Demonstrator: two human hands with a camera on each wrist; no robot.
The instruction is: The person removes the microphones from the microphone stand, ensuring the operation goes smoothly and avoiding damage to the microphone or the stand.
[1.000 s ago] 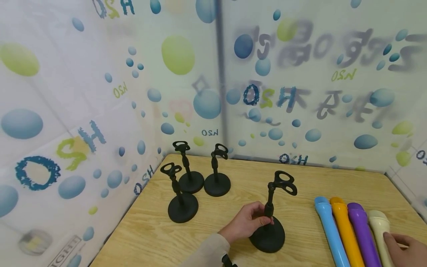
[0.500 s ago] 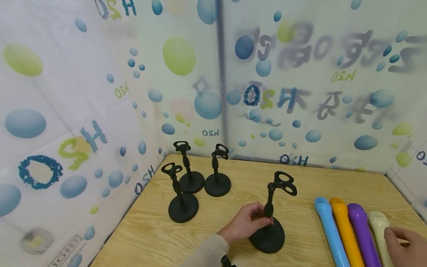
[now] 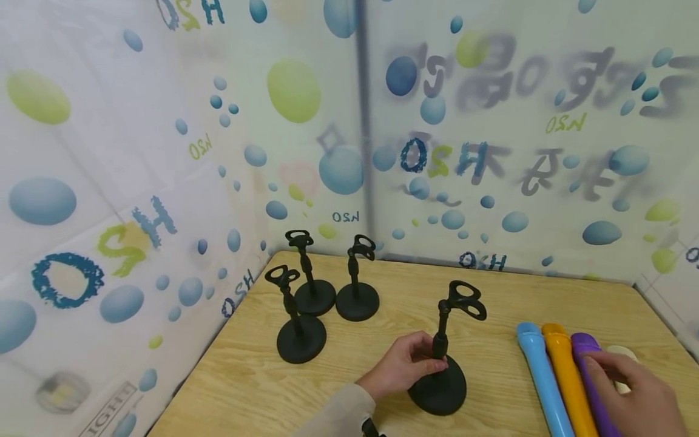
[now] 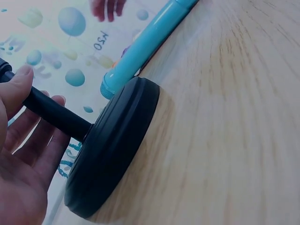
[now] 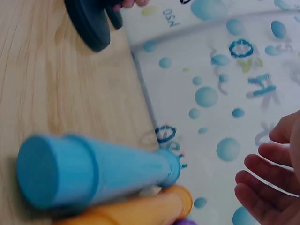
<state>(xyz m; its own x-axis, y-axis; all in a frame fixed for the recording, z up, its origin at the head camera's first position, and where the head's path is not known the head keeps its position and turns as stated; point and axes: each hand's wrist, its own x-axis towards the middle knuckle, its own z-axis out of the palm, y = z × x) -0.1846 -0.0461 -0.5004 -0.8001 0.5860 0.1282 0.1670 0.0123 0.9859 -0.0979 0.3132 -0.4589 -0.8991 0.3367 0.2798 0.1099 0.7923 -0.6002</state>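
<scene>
My left hand [image 3: 401, 367] grips the stem of a black tabletop microphone stand [image 3: 440, 391], thumb and fingers around it just above the round base. The twin-ring holder on top has nothing in it. Over at the right, my right hand [image 3: 639, 391] hovers above the purple toy microphone [image 3: 585, 343] and partly hides the cream microphone [image 3: 622, 351]. In the right wrist view its fingers [image 5: 262, 187] are loosely bent, with nothing between them. An orange microphone [image 3: 568, 379] and a light blue microphone [image 3: 543, 379] lie alongside, left of the purple one.
Three more black stands, a front one [image 3: 301, 340], a back one [image 3: 315, 297] and a right one [image 3: 357, 301], stand upright at the table's far left. Printed curtains [image 3: 464, 182] enclose the wooden table [image 3: 382, 285] behind and at the sides.
My right hand has moved left from beside the cream microphone to over the purple one. My left hand keeps its grip on the stand in the same place.
</scene>
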